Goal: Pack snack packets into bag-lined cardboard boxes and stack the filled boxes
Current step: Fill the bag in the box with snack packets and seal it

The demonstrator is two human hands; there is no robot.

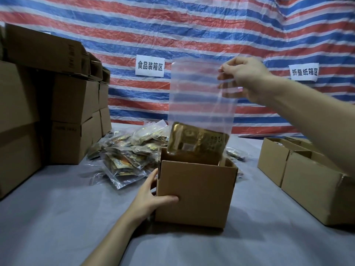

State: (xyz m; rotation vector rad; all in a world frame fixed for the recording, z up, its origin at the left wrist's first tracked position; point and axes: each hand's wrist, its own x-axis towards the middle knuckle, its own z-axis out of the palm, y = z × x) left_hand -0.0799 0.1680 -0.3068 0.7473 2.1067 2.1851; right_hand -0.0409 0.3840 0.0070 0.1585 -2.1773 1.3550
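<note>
We are at the bagging-into-box step: our right hand [244, 77] pinches the top edge of a clear plastic bag [199, 93] between thumb and fingertips and holds it up above the open cardboard box [196, 192], so the bag hangs straight down with a gold snack packet [197, 139] resting in its bottom. The packet sits at the box mouth, its lower edge just dipping behind the front wall, tilted a little to the right. Our left hand [151, 196] grips the box at its near left corner, thumb across the front face and fingers on the side, steadying it on the worktop [57, 217]. Whether anything lies inside the box already we cannot tell. We judge that the next move calls for lowering the bag straight down so the packet clears the rim and settles flat, then folding the loose film in or over the walls as a liner. More packets wait in the pile of snack packets [130, 152] just behind the box, closed boxes [73, 98] stand stacked at the left, and empty-looking open boxes [311, 181] stand at the right
</note>
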